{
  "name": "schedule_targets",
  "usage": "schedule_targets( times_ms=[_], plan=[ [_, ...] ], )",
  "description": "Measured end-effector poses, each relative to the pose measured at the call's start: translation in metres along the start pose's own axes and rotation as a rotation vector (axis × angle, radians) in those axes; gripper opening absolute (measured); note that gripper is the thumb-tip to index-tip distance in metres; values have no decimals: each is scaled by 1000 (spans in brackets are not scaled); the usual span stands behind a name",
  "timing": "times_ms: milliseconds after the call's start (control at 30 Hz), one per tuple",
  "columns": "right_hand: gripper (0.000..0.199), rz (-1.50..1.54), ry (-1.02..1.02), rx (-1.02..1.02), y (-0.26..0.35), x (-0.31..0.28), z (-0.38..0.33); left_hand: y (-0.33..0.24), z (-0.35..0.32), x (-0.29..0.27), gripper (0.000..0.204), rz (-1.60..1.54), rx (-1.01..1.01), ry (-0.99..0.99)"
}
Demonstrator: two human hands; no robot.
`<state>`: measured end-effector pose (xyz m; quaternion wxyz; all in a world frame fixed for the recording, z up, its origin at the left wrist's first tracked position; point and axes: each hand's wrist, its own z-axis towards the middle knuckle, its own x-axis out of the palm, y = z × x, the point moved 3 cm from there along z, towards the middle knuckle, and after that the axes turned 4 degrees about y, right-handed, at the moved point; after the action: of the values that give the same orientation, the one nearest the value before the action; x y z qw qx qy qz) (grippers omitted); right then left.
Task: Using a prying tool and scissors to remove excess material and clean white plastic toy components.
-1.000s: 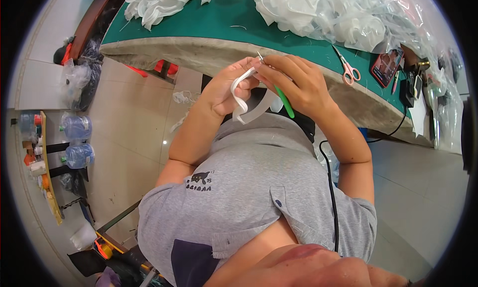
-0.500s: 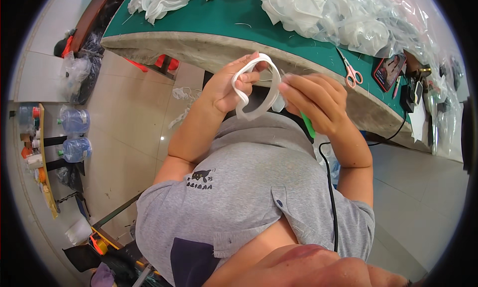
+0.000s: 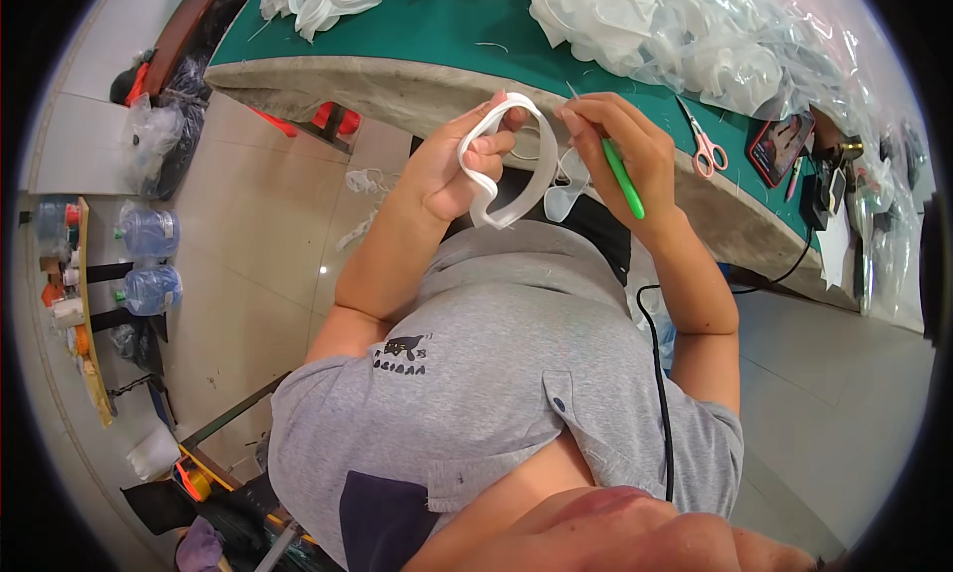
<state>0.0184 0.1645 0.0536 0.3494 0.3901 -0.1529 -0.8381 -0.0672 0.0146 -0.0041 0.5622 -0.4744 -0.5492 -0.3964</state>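
Note:
A white fabric band (image 3: 542,165), bent into a loop with a folded edge, hangs from my left hand (image 3: 445,177). The fingers there are closed around its left side, some of them reaching inside the loop. In my right hand (image 3: 640,153) is a slim green-handled tool (image 3: 622,179), its thin metal tip pointing up past the fingertips. That tip is apart from the band, just to its right. Behind and below the loop, a translucent whitish piece (image 3: 562,201) hangs near my lap; what it is attached to I cannot make out.
Ahead stands a green-topped table (image 3: 447,38) with a pale worn edge. On it lie white fabric pieces (image 3: 333,1), a clear plastic bag of similar pieces (image 3: 685,51), pink-handled scissors (image 3: 703,145) and a phone (image 3: 780,147). A black cable (image 3: 655,374) runs down my front.
My right hand has drawn back from the band and turned, so the green handle and the metal tip show more fully. The left hand still holds the band, slightly higher.

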Motion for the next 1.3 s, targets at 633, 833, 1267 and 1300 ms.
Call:
schedule_targets(
  times_ms=[633,833,1267,1300],
  plan=[
    [9,182,184,376,-5,1,14,11,-4,22,33,650,374,-202],
    [19,-25,99,-57,5,2,16,8,-3,11,25,533,367,-163],
    [28,-58,125,-46,1,4,12,10,-5,12,25,474,362,-216],
    [28,-57,126,-46,0,3,11,9,-6,14,26,472,361,-220]
  ],
)
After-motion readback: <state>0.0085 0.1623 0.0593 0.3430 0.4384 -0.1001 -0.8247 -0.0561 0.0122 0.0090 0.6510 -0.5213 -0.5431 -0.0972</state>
